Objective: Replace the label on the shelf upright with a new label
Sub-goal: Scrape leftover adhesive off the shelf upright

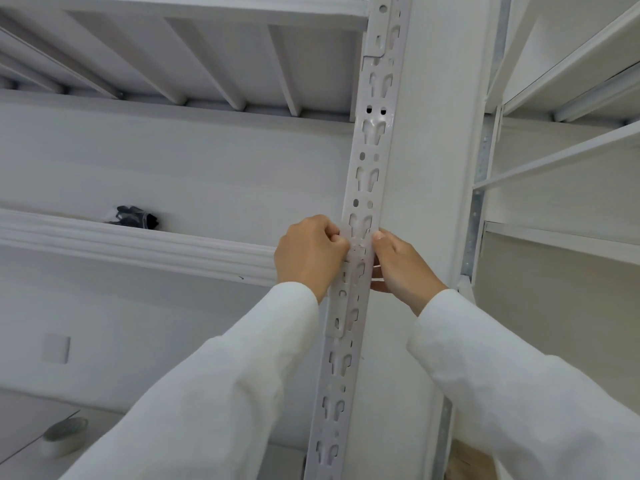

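Note:
The white shelf upright (363, 174) with keyhole slots runs up the middle of the head view. A pale label (356, 252) lies across its face at hand height and is hard to tell from the white metal. My left hand (310, 256) is curled at the upright's left edge, thumb and fingertips pinching the label there. My right hand (401, 268) is at the right edge, its thumb pressed on the label's other end. Thin white strips show under my right fingers. Both sleeves are white.
A shelf beam (138, 244) stretches left of the upright, with a black bundle (135, 216) on it. Another shelf deck (207, 64) hangs overhead. A second rack (554, 150) stands to the right. A tape roll (65, 436) lies at the lower left, and a wall plate (55, 348) is above it.

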Motion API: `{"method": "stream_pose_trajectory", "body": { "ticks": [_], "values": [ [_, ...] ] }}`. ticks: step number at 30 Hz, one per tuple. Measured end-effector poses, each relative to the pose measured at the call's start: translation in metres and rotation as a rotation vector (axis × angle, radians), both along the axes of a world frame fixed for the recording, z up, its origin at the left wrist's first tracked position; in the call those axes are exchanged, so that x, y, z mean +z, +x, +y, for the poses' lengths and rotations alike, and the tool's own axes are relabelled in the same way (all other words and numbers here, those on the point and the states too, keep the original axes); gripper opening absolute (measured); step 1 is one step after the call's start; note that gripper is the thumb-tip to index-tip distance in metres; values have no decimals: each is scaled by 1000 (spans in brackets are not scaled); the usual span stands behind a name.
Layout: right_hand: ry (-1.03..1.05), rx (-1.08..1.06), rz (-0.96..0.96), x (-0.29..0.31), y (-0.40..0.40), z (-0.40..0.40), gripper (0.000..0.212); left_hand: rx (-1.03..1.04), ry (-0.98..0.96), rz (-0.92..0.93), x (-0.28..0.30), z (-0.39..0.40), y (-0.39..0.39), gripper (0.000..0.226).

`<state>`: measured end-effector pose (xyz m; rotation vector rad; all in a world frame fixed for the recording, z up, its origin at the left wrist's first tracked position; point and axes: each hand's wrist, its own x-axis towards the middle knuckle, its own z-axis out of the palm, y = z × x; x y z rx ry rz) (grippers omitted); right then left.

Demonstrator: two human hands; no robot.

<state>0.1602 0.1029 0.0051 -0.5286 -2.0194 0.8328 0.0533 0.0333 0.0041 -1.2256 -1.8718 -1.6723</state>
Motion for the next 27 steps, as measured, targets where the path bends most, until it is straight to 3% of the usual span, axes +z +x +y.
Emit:
{"method": "stream_pose_trajectory", "body": {
  "ticks": [3,7,9,14,22,27],
  "values": [
    [185,-215,-31,3,7,2,35,-73,36,-17,1,-1,-5,15],
    [225,-318,-53,9,10,-9,42,-232,190,-166,-3,-10,-10,21],
    [251,-367,-90,14,8,-13,34,-270,225,-185,-6,-12,-12,19],
    [296,-455,-182,27,6,-16,30,-227,146,-27,-11,-16,-19,13],
    [359,-537,-238,33,-1,-25,29,-293,112,227,-20,-27,-29,30],
    [472,-624,-348,31,-5,-35,41,10,135,606,-44,-33,-43,38]
  ]
}}
